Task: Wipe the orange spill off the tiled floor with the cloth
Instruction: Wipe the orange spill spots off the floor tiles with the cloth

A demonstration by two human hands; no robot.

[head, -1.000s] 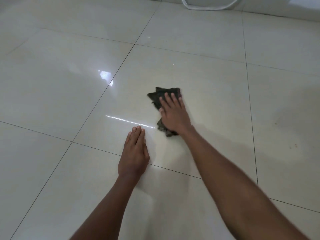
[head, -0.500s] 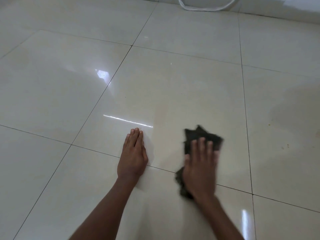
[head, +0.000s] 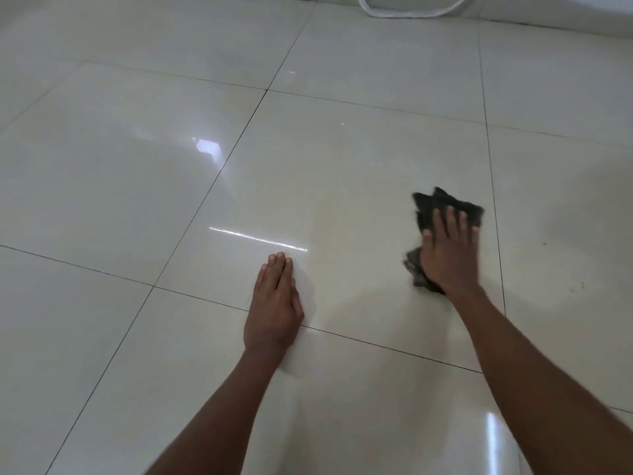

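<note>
Indoor room, glossy tiled floor [head: 342, 166]

Two bare forearms — no sleeves — left hand [head: 274, 303], right hand [head: 448, 255]

The right hand [head: 448, 252] hides the middle of the cloth [head: 445, 204], both motion-blurred. Beyond the cloth, the top edge cuts off a white hose [head: 404, 13]. Right of the cloth, faint specks [head: 579, 284] are too small to identify.

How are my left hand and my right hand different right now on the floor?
The left hand rests bare on the tiled floor, while the right hand presses on the dark cloth. The left hand's fingers lie close together; the right hand's fingers are spread apart. The left hand looks sharp, the right hand slightly blurred. Both lie palm down with straight fingers.
</note>
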